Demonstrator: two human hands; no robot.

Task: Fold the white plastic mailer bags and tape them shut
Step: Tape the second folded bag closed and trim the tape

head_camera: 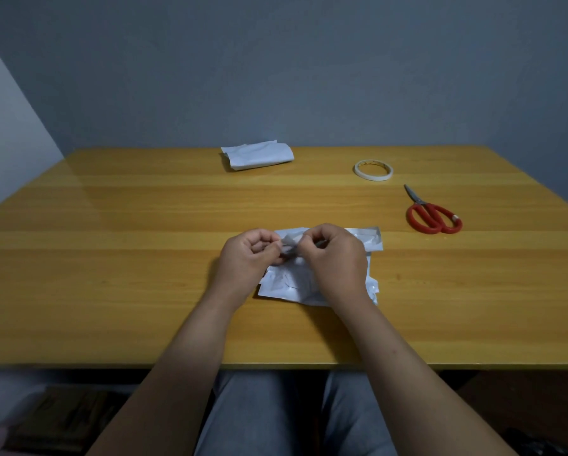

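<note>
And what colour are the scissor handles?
Red. The scissors show clearly in the head view.

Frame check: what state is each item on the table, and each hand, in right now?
Left hand: pinching a small pale strip; tape or bag corner, cannot tell.
Right hand: pinching the same strip.
Near mailer bag: lying flat, partly folded, beneath both hands.
Far mailer bag: folded; taping not discernible.
Tape roll: lying flat, untouched.
Scissors: closed, lying flat, untouched.
</note>
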